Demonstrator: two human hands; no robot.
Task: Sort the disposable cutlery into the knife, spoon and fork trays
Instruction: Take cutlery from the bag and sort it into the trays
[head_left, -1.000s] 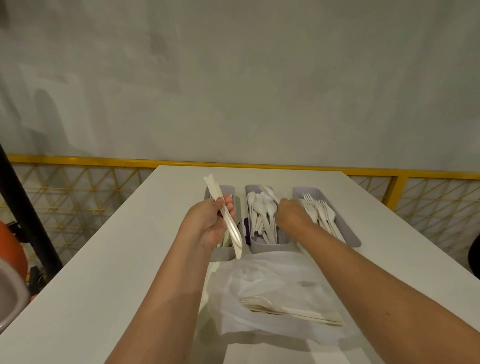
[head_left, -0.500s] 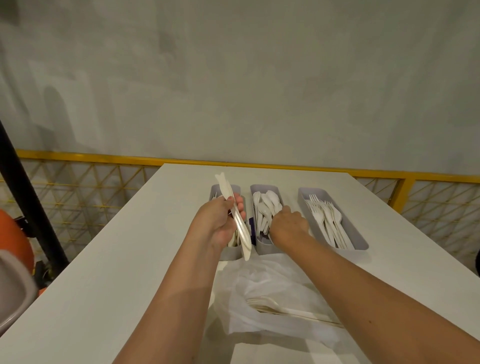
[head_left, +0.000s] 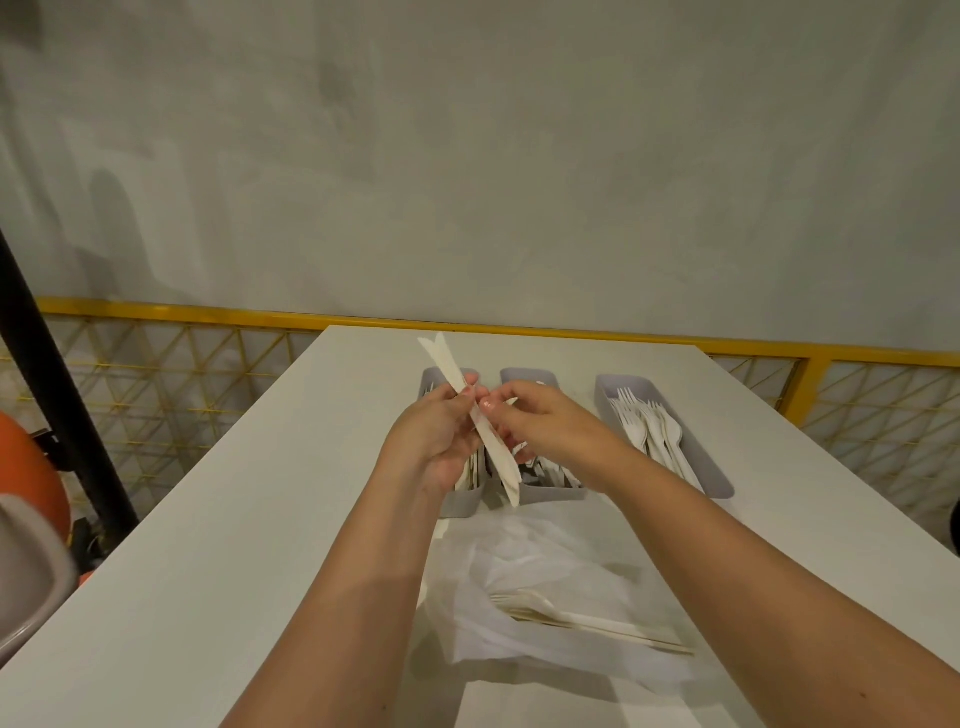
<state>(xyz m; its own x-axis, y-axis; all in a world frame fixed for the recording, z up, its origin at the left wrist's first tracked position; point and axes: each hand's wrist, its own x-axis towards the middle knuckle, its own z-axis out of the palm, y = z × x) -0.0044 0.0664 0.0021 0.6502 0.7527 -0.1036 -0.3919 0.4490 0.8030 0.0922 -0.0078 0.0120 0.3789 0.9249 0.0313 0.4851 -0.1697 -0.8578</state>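
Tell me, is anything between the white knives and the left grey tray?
Nothing visible: the white plastic knives, pinched by the left hand and right hand, hover just above the left grey plastic tray.

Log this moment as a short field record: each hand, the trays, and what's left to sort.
Left hand: grips a bundle of flat white disposable knives, tilted, above the trays
Right hand: pinches the same bundle at mid-length
Left grey plastic tray: contents mostly hidden by the hands
Middle grey plastic tray: contents mostly hidden
Right grey plastic tray: white forks
Unsorted: white cutlery lying on a translucent plastic bag
Surface: white table
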